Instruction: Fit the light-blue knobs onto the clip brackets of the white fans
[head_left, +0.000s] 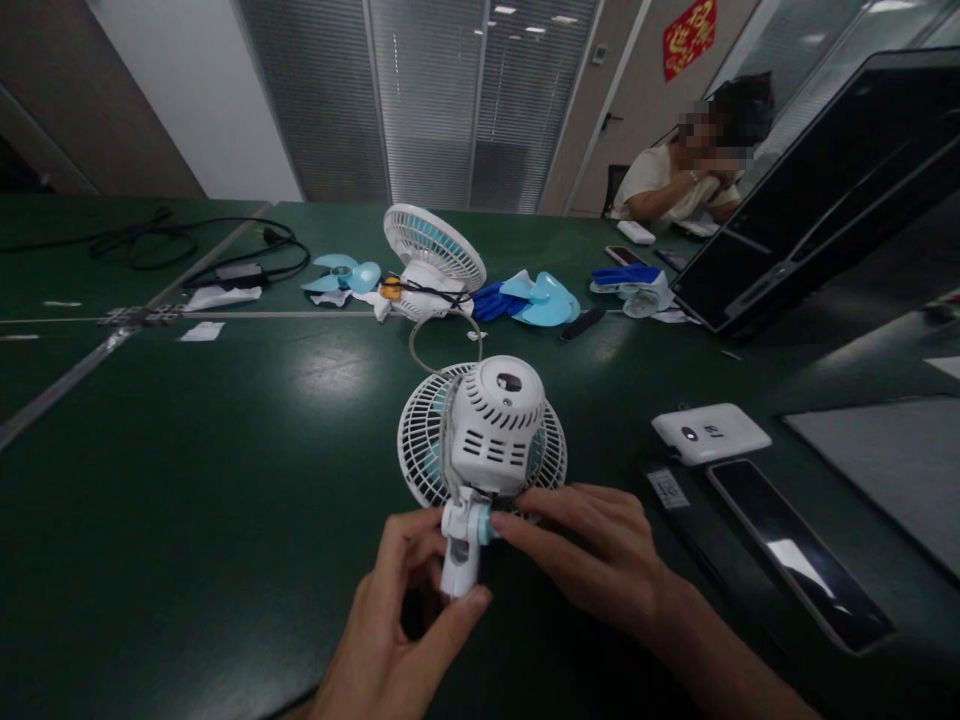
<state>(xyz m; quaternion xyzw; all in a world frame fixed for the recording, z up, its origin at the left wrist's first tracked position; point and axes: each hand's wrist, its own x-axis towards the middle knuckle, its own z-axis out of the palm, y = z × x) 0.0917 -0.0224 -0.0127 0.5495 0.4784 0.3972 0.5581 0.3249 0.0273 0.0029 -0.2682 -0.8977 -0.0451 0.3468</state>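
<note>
A small white fan [499, 425] lies grille-down on the green table in front of me, its motor housing facing up. At its near end is a white clip bracket [460, 565] with a light blue knob [484, 524] on its right side. My left hand [409, 600] is closed around the bracket, thumb along its lower end. The fingers of my right hand [589, 540] pinch the blue knob, with other fingers near the grille's edge. A grey cable loops from behind the housing. Part of the left fingers is hidden behind the bracket.
Farther back stand another white fan [431, 255], loose blue fan blades [343, 275] and blue-and-white gloves [634, 285]. To the right lie a white power bank [711, 433], a phone [801, 555] and a grey mat [885, 460]. A person [682, 170] sits across the table beside a large black screen [825, 190].
</note>
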